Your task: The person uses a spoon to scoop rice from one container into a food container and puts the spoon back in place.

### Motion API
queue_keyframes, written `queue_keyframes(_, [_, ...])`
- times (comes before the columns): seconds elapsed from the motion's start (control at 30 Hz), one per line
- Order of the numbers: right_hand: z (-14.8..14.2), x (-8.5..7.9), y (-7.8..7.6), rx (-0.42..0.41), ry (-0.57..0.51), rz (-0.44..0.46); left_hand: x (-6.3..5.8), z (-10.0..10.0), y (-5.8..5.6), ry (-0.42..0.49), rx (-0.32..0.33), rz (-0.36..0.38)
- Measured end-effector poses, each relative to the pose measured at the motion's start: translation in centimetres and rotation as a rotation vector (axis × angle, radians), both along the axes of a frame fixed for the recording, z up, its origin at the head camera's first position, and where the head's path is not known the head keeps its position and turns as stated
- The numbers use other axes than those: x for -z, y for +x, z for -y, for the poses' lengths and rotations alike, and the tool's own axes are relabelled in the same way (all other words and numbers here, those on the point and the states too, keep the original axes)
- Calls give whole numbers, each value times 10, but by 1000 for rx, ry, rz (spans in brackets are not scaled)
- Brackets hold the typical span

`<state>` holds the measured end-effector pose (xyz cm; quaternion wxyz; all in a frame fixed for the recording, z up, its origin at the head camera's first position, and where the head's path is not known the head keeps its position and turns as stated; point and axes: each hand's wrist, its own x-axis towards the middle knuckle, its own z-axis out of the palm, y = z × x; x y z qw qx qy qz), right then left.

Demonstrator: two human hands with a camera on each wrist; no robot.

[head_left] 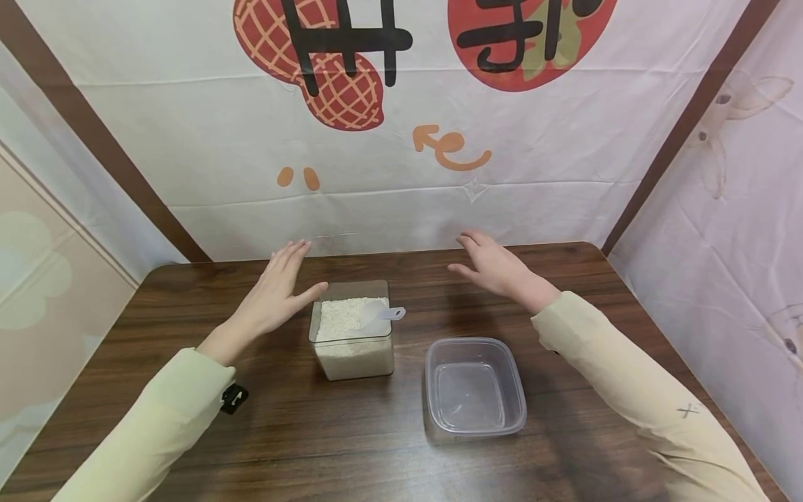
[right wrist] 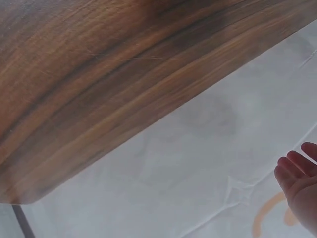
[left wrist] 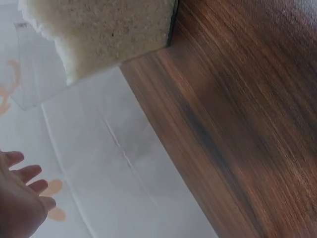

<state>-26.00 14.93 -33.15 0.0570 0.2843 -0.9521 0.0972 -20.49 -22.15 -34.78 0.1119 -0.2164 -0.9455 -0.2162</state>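
Note:
A see-through square-topped container (head_left: 360, 288) stands on the table, filled well up with white grains (head_left: 341, 314) that look like rice. A pale translucent scoop (head_left: 376, 317) lies on the grains, its handle sticking out over the right rim. My left hand (head_left: 271, 301) hovers left of this container, fingers stretched out and thumb close to its back left corner. To the right and nearer me sits a low clear plastic box (head_left: 477, 427), its bare bottom showing. Beyond that box, my right hand (head_left: 495, 268) is held in the air with fingers extended, holding nothing.
The dark wood-grain table (head_left: 282, 446) ends at a rounded far edge. Behind it hangs a white printed cloth (head_left: 389, 216), with more printed cloth along both sides. A black band or clip (head_left: 234, 398) is at the left sleeve's cuff.

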Motion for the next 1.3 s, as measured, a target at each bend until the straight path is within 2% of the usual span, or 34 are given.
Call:
queue_keyframes(0.23, [11, -10, 8, -59, 13, -27, -1, -7, 7, 0, 52, -15])
queue_keyframes(0.6, [25, -22, 21, -141, -5, -74, -3, -14, 14, -21, 54, 61])
queue_keyframes(0.9, [32, -34, 28, -195, -52, -88, -5, -19, 22, 11, 62, 98])
queue_keyframes(1.3, [45, -50, 42, -218, -88, -35, -6, -27, 31, 21, 80, 148])
